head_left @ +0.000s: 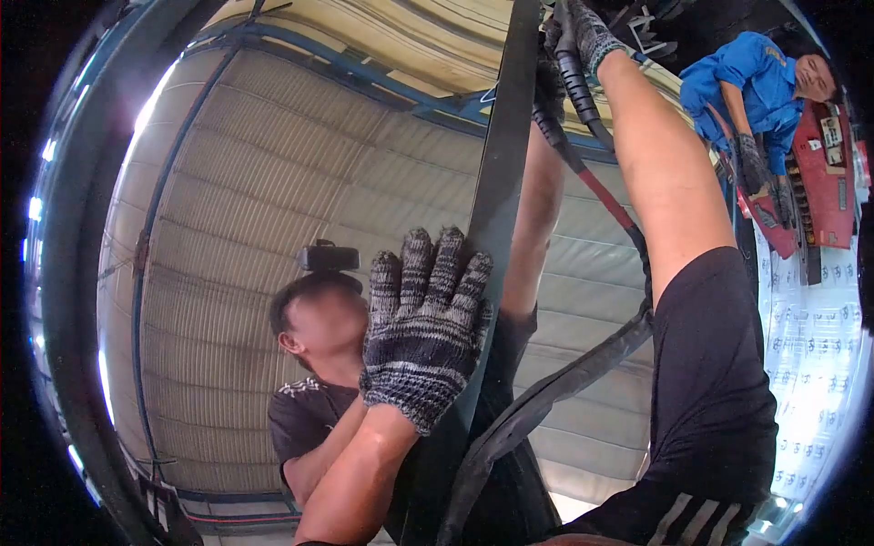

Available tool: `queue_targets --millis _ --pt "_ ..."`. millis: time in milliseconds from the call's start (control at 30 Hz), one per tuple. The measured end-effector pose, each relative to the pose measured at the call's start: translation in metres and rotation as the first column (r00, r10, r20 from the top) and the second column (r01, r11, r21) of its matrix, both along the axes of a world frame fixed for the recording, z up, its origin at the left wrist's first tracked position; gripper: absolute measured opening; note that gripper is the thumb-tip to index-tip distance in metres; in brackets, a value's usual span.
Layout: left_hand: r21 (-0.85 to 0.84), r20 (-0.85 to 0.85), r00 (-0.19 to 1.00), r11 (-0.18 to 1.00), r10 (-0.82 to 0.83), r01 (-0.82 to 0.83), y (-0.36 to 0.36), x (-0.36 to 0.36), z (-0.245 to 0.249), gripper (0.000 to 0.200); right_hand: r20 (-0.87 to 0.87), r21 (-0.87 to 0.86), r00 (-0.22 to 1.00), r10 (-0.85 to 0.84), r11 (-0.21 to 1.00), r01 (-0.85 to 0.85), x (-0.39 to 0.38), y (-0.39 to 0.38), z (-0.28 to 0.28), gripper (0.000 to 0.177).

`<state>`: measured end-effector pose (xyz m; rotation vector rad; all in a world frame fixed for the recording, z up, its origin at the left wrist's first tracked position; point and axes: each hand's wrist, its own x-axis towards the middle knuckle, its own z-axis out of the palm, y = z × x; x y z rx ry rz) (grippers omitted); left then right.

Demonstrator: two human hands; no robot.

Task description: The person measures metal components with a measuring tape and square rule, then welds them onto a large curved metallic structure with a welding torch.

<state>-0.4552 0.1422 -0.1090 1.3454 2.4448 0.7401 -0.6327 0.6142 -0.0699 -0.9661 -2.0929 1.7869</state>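
My left hand (426, 332), in a grey and black knitted glove, lies flat with its fingers stretched out on a glossy, mirror-like panel (246, 227), beside its dark edge strip (503, 136). Nothing is held in it. At the top, my right hand (590, 35), in a matching glove, is closed around the upper end of a black ribbed handle (577, 86); its fingertips are partly hidden. A dark sleeved cable (555, 387) hangs from the handle. The panel reflects a capped head, arms and the handle with a red cable section.
At the upper right, a co-worker in blue clothes (751, 68) and dark gloves bends over red metal parts (824, 173). Below them is a white patterned sheet (810, 364). A dark curved frame (68, 273) runs along the left side.
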Motion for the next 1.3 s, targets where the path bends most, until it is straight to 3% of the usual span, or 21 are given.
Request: queue_targets --millis 100,233,300,333,400,533,600,633,667,700,733,867,933,1067,1100,1133,1167,1200,1233,1267,1300 --pt "-0.009 -0.011 1.0 1.0 0.006 -0.006 0.001 0.002 0.0 0.053 -0.297 -0.277 0.859 0.418 0.823 -0.496 0.008 0.009 -0.001 0.047" --pt "0.055 -0.01 0.999 0.998 0.039 -0.038 0.001 0.004 -0.008 0.053 -0.298 -0.295 0.871 0.39 0.83 -0.473 0.006 0.005 -0.011 0.048" --pt "0.02 -0.005 0.999 0.999 0.032 -0.032 0.002 0.007 -0.01 0.053 -0.042 -0.092 0.999 -0.03 0.995 0.026 -0.008 0.003 -0.02 0.048" --pt "0.02 -0.004 0.999 0.999 0.033 -0.032 0.002 0.007 -0.011 0.053 -0.042 -0.092 0.999 -0.03 0.995 0.026 -0.009 0.015 -0.022 0.048" --pt "0.019 -0.027 0.999 1.0 0.023 -0.023 0.001 0.007 -0.012 0.053 -0.281 -0.307 0.836 0.471 0.781 -0.543 -0.003 0.043 -0.027 0.045" --pt "0.017 -0.018 0.999 0.999 0.032 -0.032 0.001 0.005 -0.008 0.053 -0.341 -0.323 0.834 0.434 0.779 -0.538 -0.002 0.036 -0.026 0.044" --pt "-0.035 0.006 1.0 0.999 0.0 0.0 0.0 0.002 -0.004 0.056 -0.149 -0.14 0.977 0.154 0.975 -0.174 -0.013 0.044 -0.035 0.046" --pt "-0.033 0.002 1.0 0.999 0.002 -0.002 0.0 0.002 -0.005 0.056 -0.417 -0.183 0.708 0.57 0.711 -0.679 -0.005 0.036 -0.027 0.048" --pt "-0.026 0.004 1.0 1.0 0.002 -0.002 0.0 0.003 -0.007 0.056 -0.418 -0.181 0.708 0.569 0.712 -0.679 -0.001 0.022 -0.02 0.048" --pt "-0.023 0.006 1.0 1.0 0.003 -0.003 0.0 0.003 -0.008 0.056 -0.233 -0.092 0.907 0.351 0.921 -0.38 -0.002 0.004 -0.016 0.05" --pt "-0.025 0.005 1.0 1.0 0.004 -0.004 -0.001 0.002 -0.008 0.056 -0.079 0.061 0.996 0.052 0.997 -0.047 -0.006 -0.001 -0.017 0.051" --pt "-0.01 0.008 1.0 1.0 0.005 -0.005 -0.001 0.0 -0.006 0.056 -0.054 -0.069 0.998 0.029 0.997 -0.033 -0.008 -0.015 -0.012 0.052" --pt "-0.013 0.006 1.0 1.0 0.003 -0.003 -0.001 0.002 -0.008 0.056 0.003 0.023 0.99 -0.143 0.989 0.143 -0.004 -0.034 -0.004 0.052" --pt "-0.006 -0.008 1.0 1.0 0.009 -0.009 -0.002 0.002 -0.007 0.056 -0.049 -0.006 0.999 -0.024 1.0 0.023 -0.017 0.018 -0.028 0.05" --pt "-0.007 -0.013 1.0 1.0 0.006 -0.006 -0.002 0.002 -0.006 0.055 -0.215 -0.219 0.938 0.273 0.922 -0.319 -0.022 0.055 -0.048 0.05" --pt "-0.009 -0.014 1.0 1.0 0.005 -0.005 -0.002 0.002 -0.006 0.055 -0.427 -0.348 0.765 0.482 0.693 -0.631 -0.023 0.073 -0.058 0.051" --pt "-0.007 -0.017 1.0 1.0 0.01 -0.01 -0.002 0.003 -0.006 0.055 -0.429 -0.348 0.765 0.481 0.693 -0.631 -0.018 0.043 -0.042 0.051" --pt "-0.005 -0.019 1.0 1.0 0.017 -0.017 -0.001 0.003 -0.006 0.055 -0.172 -0.267 0.966 0.193 0.935 -0.235 -0.015 0.009 -0.024 0.051" --pt "-0.007 -0.02 1.0 1.0 0.016 -0.016 0.0 0.006 -0.007 0.055 0.039 -0.068 0.981 -0.189 0.979 0.191 -0.008 -0.014 -0.012 0.051" --pt "-0.016 -0.03 0.999 1.0 0.01 -0.011 0.0 0.005 -0.006 0.055 0.039 -0.071 0.981 -0.19 0.979 0.193 -0.009 0.0 -0.018 0.051" --pt "-0.024 -0.04 0.999 1.0 0.006 -0.006 0.001 0.005 -0.006 0.055 -0.13 -0.297 0.977 0.171 0.933 -0.203 -0.011 0.03 -0.03 0.052"
